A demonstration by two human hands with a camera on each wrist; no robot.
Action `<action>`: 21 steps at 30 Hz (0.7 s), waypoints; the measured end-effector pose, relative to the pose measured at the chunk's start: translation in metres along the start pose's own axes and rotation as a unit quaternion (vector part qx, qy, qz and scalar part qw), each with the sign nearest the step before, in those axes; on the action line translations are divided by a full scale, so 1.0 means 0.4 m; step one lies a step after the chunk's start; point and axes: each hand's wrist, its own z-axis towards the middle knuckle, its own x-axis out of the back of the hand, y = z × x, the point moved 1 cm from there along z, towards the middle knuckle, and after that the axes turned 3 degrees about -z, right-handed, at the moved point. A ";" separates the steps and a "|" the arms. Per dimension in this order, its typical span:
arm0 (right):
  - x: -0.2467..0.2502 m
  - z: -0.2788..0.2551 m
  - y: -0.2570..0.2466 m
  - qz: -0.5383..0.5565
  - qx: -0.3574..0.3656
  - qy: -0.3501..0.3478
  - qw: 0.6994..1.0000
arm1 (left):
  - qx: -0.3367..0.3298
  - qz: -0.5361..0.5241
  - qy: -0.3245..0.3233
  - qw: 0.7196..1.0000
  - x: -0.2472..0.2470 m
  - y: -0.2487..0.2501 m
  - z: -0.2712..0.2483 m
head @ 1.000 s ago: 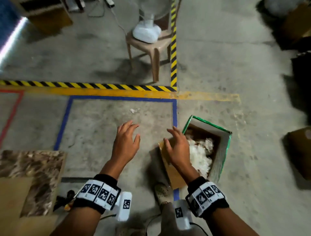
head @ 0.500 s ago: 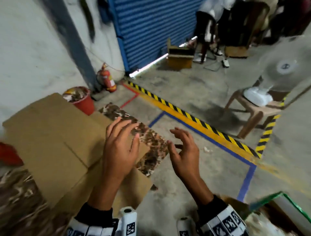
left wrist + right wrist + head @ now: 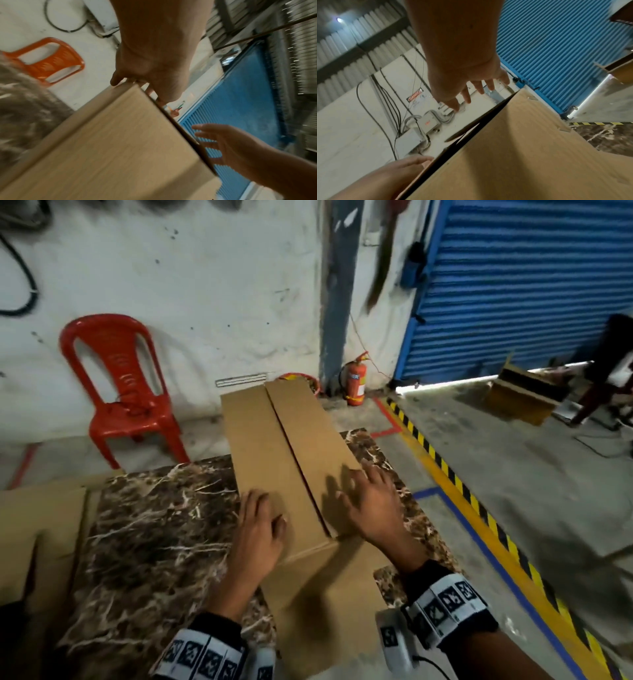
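A long flattened cardboard box lies on a brown marble-patterned table, with a dark seam between its two flaps. My left hand rests on the left flap near its close end, and its fingertips touch the cardboard. My right hand is over the right flap with fingers spread and straight, casting a shadow on it. In the right wrist view the right hand's fingers hang apart from the cardboard. Neither hand holds anything.
More cardboard sheets lie at the table's left. A red plastic chair stands against the white wall. A fire extinguisher and blue roller shutter are beyond. Yellow-black floor tape runs on the right, past an open box.
My view has swung left from the floor box of white filling to the table. Both hands moved from mid-air down to the flattened cardboard, the left now touching it.
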 end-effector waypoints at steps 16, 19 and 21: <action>-0.043 0.075 0.046 0.016 0.080 -0.147 0.986 | 0.022 0.066 0.027 0.997 -0.045 0.003 -0.001; -0.034 0.078 0.050 0.013 0.121 -0.255 0.959 | 0.022 0.035 0.049 0.998 -0.040 0.007 0.001; -0.023 0.062 0.043 -0.053 0.173 -0.301 0.936 | 0.021 0.012 0.063 0.998 -0.038 0.013 0.001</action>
